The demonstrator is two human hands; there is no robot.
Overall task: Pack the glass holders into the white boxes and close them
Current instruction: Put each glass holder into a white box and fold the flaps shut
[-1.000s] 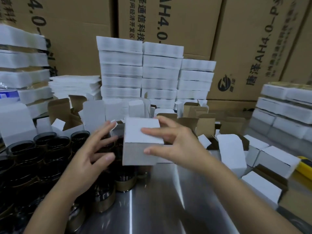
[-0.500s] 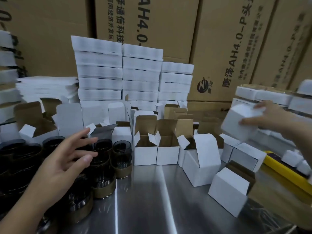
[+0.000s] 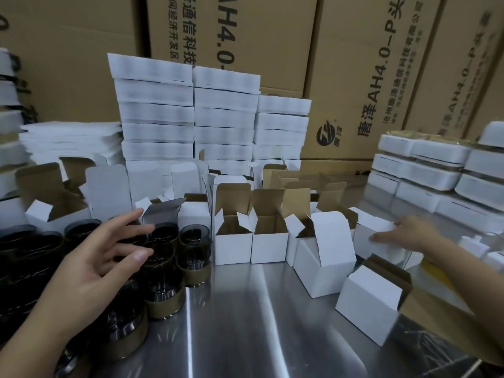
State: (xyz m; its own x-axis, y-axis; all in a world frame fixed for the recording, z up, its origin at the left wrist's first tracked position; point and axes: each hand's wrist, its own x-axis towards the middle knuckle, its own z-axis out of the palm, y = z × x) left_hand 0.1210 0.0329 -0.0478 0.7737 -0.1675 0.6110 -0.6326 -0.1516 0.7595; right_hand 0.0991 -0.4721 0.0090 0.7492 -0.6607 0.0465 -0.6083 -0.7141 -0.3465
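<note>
Brown cartons [image 3: 272, 36] wall the far side behind stacked white packs [image 3: 188, 118] on the steel tabletop [image 3: 245, 323]. Open white boxes [image 3: 233, 248] stand mid-table. Dark glass holders [image 3: 194, 255] crowd the near left, partly hidden under the left hand [image 3: 103, 263], fingers spread, holding nothing. The right hand [image 3: 409, 233] lies blurred on a closed box [image 3: 368, 227] at right; whether it grips cannot be told.

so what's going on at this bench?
A person is boxing up dark glass holders on a steel table. The left hand, fingers spread, reaches over the cluster of holders without gripping one. The right hand lies with straight fingers on a closed white box at the right. A row of open boxes stands in the middle, and the front ones look empty.
</note>
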